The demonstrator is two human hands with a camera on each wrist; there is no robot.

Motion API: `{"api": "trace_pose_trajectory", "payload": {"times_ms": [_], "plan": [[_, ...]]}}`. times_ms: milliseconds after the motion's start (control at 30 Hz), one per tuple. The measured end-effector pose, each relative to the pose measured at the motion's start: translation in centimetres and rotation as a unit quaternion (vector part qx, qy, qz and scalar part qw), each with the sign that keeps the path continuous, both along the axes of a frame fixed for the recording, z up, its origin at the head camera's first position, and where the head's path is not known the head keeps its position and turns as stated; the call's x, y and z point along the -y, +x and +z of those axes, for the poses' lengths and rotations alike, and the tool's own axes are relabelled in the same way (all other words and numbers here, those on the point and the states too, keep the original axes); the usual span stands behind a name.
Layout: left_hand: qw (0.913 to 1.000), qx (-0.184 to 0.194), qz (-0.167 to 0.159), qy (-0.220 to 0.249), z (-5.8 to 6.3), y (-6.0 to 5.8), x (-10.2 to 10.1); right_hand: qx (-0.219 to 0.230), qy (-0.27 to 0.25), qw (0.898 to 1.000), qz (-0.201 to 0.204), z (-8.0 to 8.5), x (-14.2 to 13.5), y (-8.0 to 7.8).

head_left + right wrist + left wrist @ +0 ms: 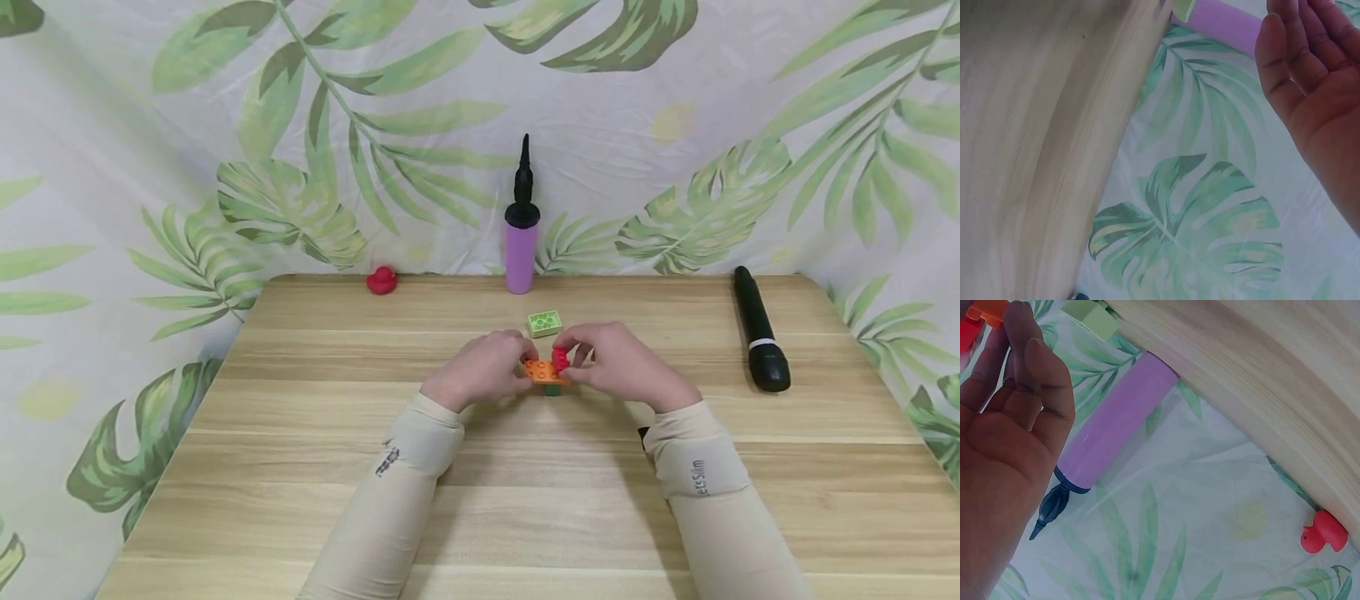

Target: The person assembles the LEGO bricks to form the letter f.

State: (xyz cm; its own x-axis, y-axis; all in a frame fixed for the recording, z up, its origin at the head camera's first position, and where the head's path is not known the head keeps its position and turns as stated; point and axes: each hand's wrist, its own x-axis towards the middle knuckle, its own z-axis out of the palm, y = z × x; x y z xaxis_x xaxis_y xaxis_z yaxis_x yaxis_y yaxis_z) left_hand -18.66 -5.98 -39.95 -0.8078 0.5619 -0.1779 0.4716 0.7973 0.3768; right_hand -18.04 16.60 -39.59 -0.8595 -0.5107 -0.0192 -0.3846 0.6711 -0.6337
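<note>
Near the middle of the table, my left hand (486, 368) grips the left end of an orange toy brick (540, 371) with studs on top. From the other side my right hand (621, 363) pinches a small red brick (560, 359) at the orange brick's right end. Below the orange brick shows a dark green brick (553, 389), mostly hidden under it. In the left wrist view, the orange brick (988, 311) sits at the fingertips, beside the red brick (967, 332). The right wrist view cuts off the right fingertips. Just behind both hands lies a light green brick (545, 323).
A purple hand pump (520, 254) with a black nozzle stands at the table's back edge. Left of it sits a red rubber duck (382, 281). On the right lies a black microphone (761, 337). A black thing (643, 434) peeks out beside the right sleeve.
</note>
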Motion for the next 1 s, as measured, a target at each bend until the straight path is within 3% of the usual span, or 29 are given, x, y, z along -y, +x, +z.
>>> {"api": "trace_pose_trajectory", "payload": {"times_ms": [1000], "plan": [[1.0000,-0.003,-0.004,0.000,-0.06,-0.02,-0.01,0.009,0.016,1.000,-0.002,-0.18,0.76,0.13]]}}
